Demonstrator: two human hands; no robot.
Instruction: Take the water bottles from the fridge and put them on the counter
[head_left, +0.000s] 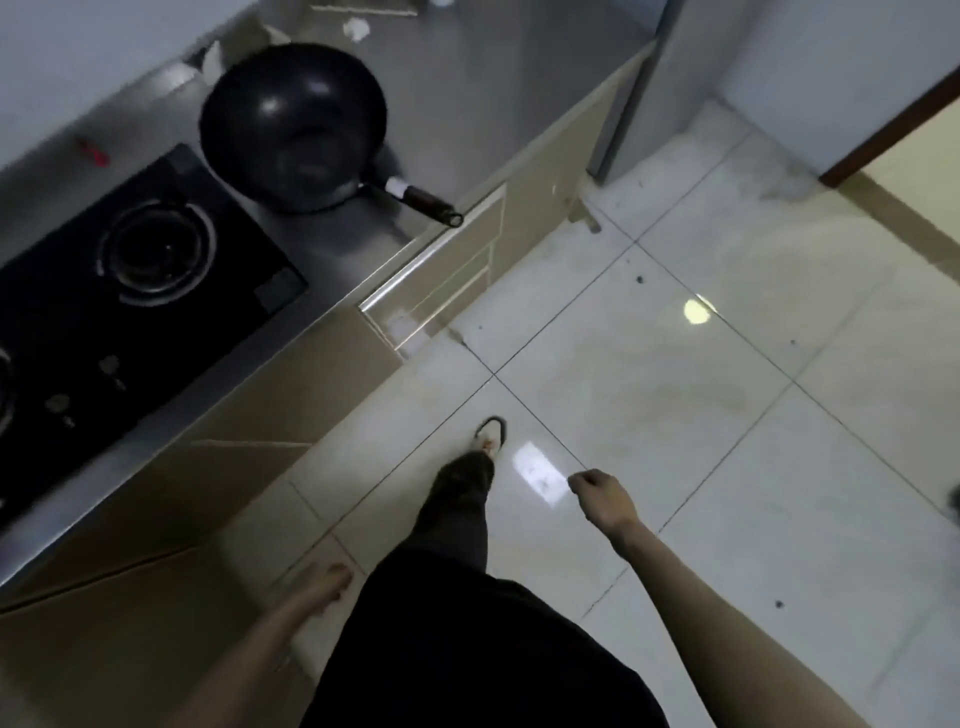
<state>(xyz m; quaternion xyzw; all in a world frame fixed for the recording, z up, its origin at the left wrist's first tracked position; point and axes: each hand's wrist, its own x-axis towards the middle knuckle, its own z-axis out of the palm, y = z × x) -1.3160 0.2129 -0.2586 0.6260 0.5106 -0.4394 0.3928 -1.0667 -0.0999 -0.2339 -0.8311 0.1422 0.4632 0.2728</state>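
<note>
Well apart, fridge (639, 88) stands beyond the empty right hand (602, 493).

A person is standing on the white tiled floor (727, 415) beside the counter (493, 104), both hands empty: left hand (327, 584) hanging blurred, right hand (602, 493) loosely curled. A black wok (293, 124) is sitting beside the gas hob (130, 291).

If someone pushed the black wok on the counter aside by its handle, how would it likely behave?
The wok has a rounded bowl, so it would probably rock or pivot rather than slide straight. Its handle pokes past the counter edge, so a bump could swing it. It looks like heavy metal.
</note>
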